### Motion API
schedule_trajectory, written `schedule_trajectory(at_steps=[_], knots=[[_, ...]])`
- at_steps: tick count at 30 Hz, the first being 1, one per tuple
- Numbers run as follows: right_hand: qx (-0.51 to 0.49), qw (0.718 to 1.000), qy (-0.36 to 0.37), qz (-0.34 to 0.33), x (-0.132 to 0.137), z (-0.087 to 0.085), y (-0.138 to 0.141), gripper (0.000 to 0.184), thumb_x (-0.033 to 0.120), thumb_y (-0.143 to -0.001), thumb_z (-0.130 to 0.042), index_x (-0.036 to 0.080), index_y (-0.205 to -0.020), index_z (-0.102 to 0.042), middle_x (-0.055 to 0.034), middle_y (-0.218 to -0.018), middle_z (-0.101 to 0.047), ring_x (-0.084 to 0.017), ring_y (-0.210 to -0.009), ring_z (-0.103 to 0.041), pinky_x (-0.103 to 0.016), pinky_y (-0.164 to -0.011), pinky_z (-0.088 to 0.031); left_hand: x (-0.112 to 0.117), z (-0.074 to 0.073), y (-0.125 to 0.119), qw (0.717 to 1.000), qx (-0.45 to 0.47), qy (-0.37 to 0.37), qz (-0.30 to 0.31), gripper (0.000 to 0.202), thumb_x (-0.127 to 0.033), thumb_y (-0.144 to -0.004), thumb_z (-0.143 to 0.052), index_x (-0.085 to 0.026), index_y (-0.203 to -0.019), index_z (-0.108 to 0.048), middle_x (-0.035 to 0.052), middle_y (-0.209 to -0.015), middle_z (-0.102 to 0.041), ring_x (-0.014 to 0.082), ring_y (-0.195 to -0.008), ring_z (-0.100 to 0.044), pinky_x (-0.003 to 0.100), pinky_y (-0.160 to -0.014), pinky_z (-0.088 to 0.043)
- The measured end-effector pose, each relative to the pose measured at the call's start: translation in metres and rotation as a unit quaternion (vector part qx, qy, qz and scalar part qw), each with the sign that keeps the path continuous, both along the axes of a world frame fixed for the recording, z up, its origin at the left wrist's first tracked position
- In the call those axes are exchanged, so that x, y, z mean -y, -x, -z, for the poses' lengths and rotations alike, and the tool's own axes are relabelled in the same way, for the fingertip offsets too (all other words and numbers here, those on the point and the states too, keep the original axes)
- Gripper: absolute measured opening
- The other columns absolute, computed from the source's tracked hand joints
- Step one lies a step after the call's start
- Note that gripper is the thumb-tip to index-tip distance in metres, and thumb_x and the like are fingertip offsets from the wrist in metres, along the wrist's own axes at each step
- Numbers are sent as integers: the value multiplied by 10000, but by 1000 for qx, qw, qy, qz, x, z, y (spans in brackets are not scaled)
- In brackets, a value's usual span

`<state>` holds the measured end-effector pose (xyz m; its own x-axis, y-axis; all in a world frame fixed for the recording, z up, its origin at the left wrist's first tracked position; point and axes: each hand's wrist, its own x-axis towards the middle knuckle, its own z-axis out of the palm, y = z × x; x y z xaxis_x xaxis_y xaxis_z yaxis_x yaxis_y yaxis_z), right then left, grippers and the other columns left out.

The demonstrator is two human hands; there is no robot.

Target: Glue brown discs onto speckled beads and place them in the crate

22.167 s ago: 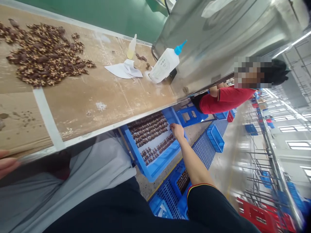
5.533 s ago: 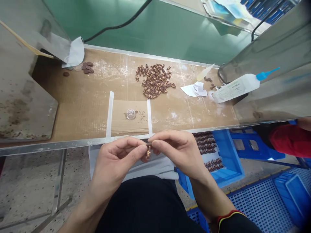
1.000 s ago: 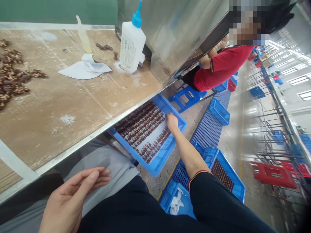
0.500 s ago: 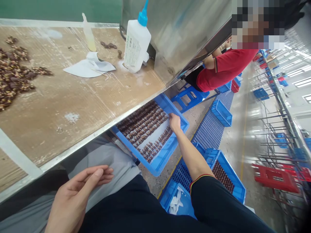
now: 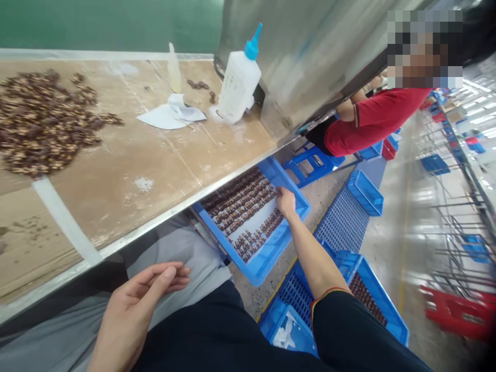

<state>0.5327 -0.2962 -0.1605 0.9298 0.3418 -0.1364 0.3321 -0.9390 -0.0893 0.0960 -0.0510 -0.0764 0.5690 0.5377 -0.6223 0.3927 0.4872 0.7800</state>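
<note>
My right hand [image 5: 285, 201] reaches down into a blue tray [image 5: 271, 256] beside my seat, its fingertips on the rows of small brown-and-gold parts [image 5: 240, 202] laid out there. Whether the fingers pinch a part is hidden from this angle. My left hand [image 5: 134, 305] rests over my lap with fingers loosely stretched and nothing in it. A loose heap of the same brown parts [image 5: 42, 121] lies on the cardboard-covered bench [image 5: 155, 155].
A white squeeze bottle with a blue nozzle [image 5: 239, 83], a small dropper bottle [image 5: 174, 75] and a scrap of white paper [image 5: 170, 114] stand on the bench. More blue crates [image 5: 364, 192] sit on the floor. A person in a red shirt [image 5: 372, 121] works at the adjoining station.
The view has swung left, bringing more of the parts heap into sight. My right hand stays at the tray's far rows and my left hand stays over my lap.
</note>
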Motion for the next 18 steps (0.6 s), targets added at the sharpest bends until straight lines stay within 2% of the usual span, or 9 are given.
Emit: schedule_trajectory(at_steps=[2, 5, 7, 9, 11, 13, 14, 16, 18], knots=[[41, 997, -71, -2, -8, -21, 15, 374, 291, -1154, -492, 177, -1296, -819, -174, -1326, -838, -295, -1256, -794, -427, -1108, -622, 2, 0, 2, 1000, 25, 11, -2, 469, -627, -883, -926, -186, -1043, -917, 153, -1043, -899, 327, -933, -869, 417, -926, -733], [98, 974, -202, -17, -38, -56, 47, 474, 372, -1154, -425, 162, -1370, -791, -190, -1288, -841, -306, -1160, -827, -452, -1026, -657, 5, -2, 1, 997, 65, 32, -5, 446, -611, -937, -890, -175, -1028, -917, 165, -1019, -893, 313, -911, -855, 402, -888, -713], [103, 924, -363, -60, -77, -82, 76, 407, 454, -1151, -545, 212, -1366, -792, -128, -1173, -856, -270, -1005, -840, -425, -949, -673, 4, -4, 0, 995, 90, 39, -11, 440, -609, -956, -875, -175, -1020, -911, 163, -1008, -889, 300, -899, -841, 389, -865, -697], [21, 861, -480, -167, -133, -107, 109, 279, 432, -1114, -688, 277, -1301, -825, -60, -1088, -858, -235, -947, -830, -396, -927, -671, 4, -8, 1, 993, 109, 35, -13, 426, -605, -970, -863, -183, -1014, -905, 154, -1011, -887, 286, -902, -831, 373, -866, -681], [-103, 813, -480, -313, -201, -128, 140, 204, 351, -1108, -706, 307, -1237, -857, -35, -1125, -864, -219, -1008, -825, -384, -951, -669, 5, -16, 7, 993, 119, 21, -9, 410, -606, -979, -853, -200, -1008, -904, 141, -1028, -887, 283, -920, -829, 363, -882, -674], [-153, 781, -450, -405, -271, -139, 160, 193, 268, -1100, -695, 288, -1191, -864, -28, -1187, -864, -210, -1067, -815, -374, -981, -654, 5, -29, 20, 993, 116, -4, -5, 402, -621, -979, -843, -226, -1006, -910, 127, -1044, -888, 295, -952, -835, 369, -914, -676], [-155, 779, -436, -424, -303, -142, 166, 197, 225, -1091, -691, 265, -1193, -855, -30, -1194, -864, -206, -1066, -811, -370, -992, -646, 5, -37, 29, 994, 107, -20, -10, 403, -634, -977, -836, -240, -1010, -914, 122, -1052, -889, 308, -974, -839, 381, -938, -680], [-123, 799, -380, -449, -355, -142, 172, 222, 160, -1077, -680, 234, -1224, -830, -35, -1216, -856, -200, -1053, -799, -368, -1021, -627, 4, -52, 52, 995, 70, -54, -37, 409, -663, -961, -832, -267, -1012, -919, 111, -1066, -891, 336, -1024, -846, 408, -992, -684], [-80, 821, -309, -473, -388, -142, 176, 216, 124, -1055, -692, 224, -1195, -822, -39, -1216, -844, -211, -1059, -781, -367, -1026, -610, 3, -62, 81, 992, 21, -86, -93, 421, -696, -931, -839, -289, -1006, -918, 98, -1082, -895, 356, -1059, -852, 427, -1036, -688]])
